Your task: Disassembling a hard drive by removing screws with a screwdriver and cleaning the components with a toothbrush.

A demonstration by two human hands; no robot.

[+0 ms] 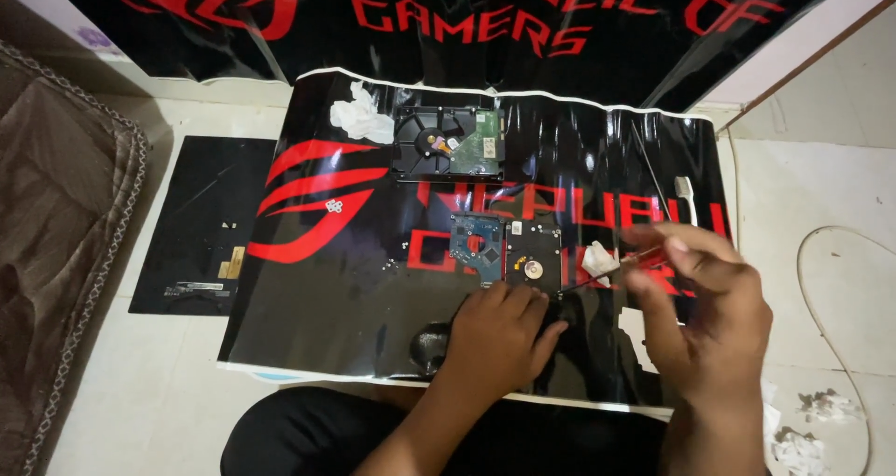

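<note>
Currently the small opened hard drive [533, 255] lies near the middle of the glossy black-and-red mat [317, 280], lid off, platter and spindle exposed, with its blue circuit board [476, 243] touching its left side. Left hand [497, 334] rests palm down just below the drive, fingers curled loosely, fingertips at the drive's near edge; it grasps nothing that I can see. Right hand [705, 308] is pinched around a thin red-handled screwdriver [616, 269], shaft angled down-left toward the drive's lower right corner. A crumpled white tissue [599, 259] sits just beside the drive on the right. Risks, as judged: the tip could slip off a screw head and score the bare platter, because the mat is slick and the drive is steadied only at one edge. Loose screws [336, 204] lie on the mat to the left; a nudge of the mat could roll them off. Dust or tissue fibres could settle on the open platter. Farther up the mat: a larger hard drive [448, 142] with a green board, and a second tissue [359, 117] to its left. A white toothbrush-like tool [686, 194] lies at the right edge. Surface: mat spread over a pale tiled floor [812, 187]. A flat black panel [201, 224] lies to the left, brown bedding [56, 224] beyond it, a white cable [821, 317] loops at right.
</note>
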